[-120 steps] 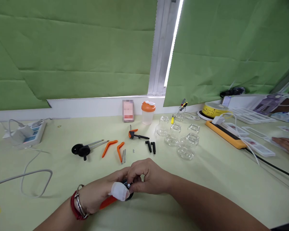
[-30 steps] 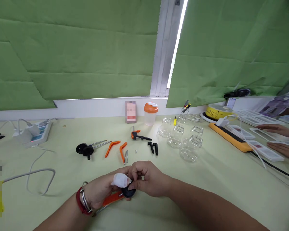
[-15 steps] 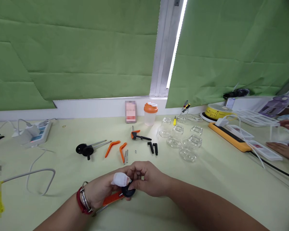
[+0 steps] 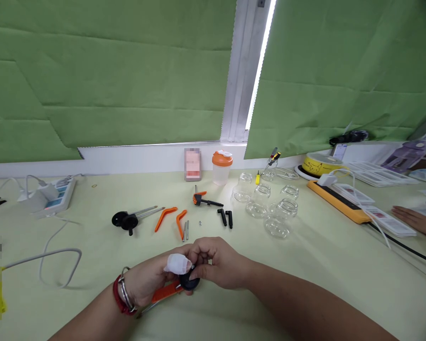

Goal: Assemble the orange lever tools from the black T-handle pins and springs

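Note:
My left hand [image 4: 147, 282], its thumb wrapped in white, is closed round an assembly made of a black round piece [image 4: 189, 282], an orange lever [image 4: 166, 291] and a metal rod [image 4: 151, 308]. My right hand [image 4: 222, 265] is pinched at the top of the black piece, by a small shiny metal part. What its fingertips grip is mostly hidden. Ahead lie orange levers [image 4: 166, 216], metal pins [image 4: 186, 231] and a tiny metal piece [image 4: 200, 223]. Two black handle pieces [image 4: 229, 219] are beside a black-and-orange assembly [image 4: 198, 199].
Black round pieces with rods [image 4: 129, 221] lie left. Several glass jars [image 4: 277, 227] stand right, before screwdrivers [image 4: 275, 156]. An orange-lidded cup [image 4: 221, 173] stands at the back. A power strip [image 4: 341, 203] and another person's hand [image 4: 419, 220] are far right.
My hands hold nearly the same pose on the assembly. At far right, another person's upper hand and the clear white item by it have gone out of view.

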A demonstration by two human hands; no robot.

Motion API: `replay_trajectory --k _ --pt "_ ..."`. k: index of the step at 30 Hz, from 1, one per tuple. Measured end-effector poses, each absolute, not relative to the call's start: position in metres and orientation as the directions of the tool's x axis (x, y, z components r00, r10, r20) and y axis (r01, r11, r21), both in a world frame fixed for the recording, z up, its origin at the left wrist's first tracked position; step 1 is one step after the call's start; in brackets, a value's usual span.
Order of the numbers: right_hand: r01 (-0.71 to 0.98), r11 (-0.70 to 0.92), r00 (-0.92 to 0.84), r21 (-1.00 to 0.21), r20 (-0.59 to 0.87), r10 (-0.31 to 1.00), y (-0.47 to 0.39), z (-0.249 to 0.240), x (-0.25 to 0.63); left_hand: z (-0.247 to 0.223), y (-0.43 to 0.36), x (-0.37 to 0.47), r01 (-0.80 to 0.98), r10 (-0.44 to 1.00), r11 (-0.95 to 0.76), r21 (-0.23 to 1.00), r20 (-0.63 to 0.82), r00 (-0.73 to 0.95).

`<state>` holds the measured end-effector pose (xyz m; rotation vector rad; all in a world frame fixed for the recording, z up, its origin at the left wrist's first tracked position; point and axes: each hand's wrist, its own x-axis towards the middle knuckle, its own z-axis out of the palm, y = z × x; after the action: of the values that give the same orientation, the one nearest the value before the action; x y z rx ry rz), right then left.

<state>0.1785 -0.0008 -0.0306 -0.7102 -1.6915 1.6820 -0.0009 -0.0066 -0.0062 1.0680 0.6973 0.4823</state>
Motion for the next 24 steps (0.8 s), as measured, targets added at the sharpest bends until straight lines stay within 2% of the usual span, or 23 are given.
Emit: replay_trajectory --k 12,19,24 --pt "-0.012 0.059 -0.654 -0.998 0.052 0.755 -0.0017 -0.0261 0.1801 -0.0043 -0.0066 -0.0018 -0.017 0.658 0.406 0.914 -0.279 0.699" --pt "0.025 0.165 -0.635 -0.986 0.112 0.764 -0.0012 -0.0244 0.1815 -0.0049 -0.0062 -0.0014 -0.002 0.66 0.396 0.918 -0.283 0.696" --pt "0.006 0.091 -0.645 -0.996 0.065 0.761 -0.0011 -0.0239 0.1808 -0.0066 -0.0052 -0.0028 -0.017 0.651 0.404 0.915 -0.274 0.708"
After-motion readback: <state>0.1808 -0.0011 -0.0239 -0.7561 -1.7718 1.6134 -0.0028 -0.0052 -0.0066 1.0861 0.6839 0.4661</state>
